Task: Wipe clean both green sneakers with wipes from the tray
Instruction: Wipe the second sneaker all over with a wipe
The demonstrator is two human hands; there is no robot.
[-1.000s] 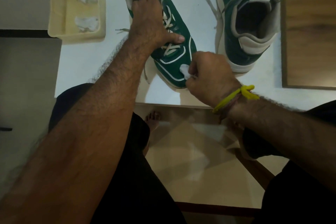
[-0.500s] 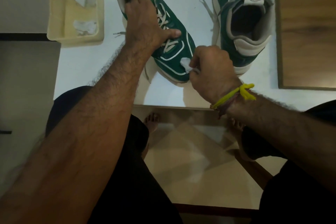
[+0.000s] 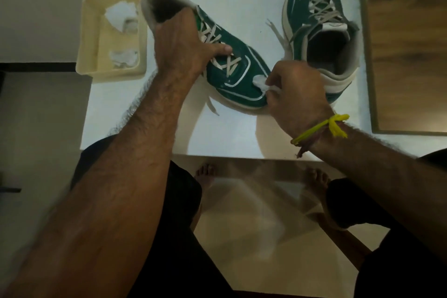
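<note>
1. A white desk [image 3: 225, 133] seen from above carries two green sneakers with white laces and a cream plastic tray.
2. The left sneaker [image 3: 232, 75] lies on a diagonal in the middle of the desk, heel toward the tray, toe pointing at the person.
3. The left hand [image 3: 183, 43] grips this sneaker from above near its collar; the thumb stretches across the laces and the other fingers curl over the far side, out of sight.
4. The right hand [image 3: 297, 94] sits at the toe of the same sneaker, fingers curled round a crumpled white wipe [image 3: 262, 83] that is pressed against the green toe cap.
5. A yellow thread band [image 3: 321, 128] is tied round the right wrist.
6. The right sneaker [image 3: 314, 7] stands upright just beyond the right hand, its open heel facing the person, touched by neither hand.
7. The tray [image 3: 89, 38] sits at the desk's far left corner, just beside the held sneaker's heel, with crumpled white wipes [image 3: 121, 16] inside.
8. Both forearms reach forward from the bottom of the view, the left one steeply foreshortened.
</note>
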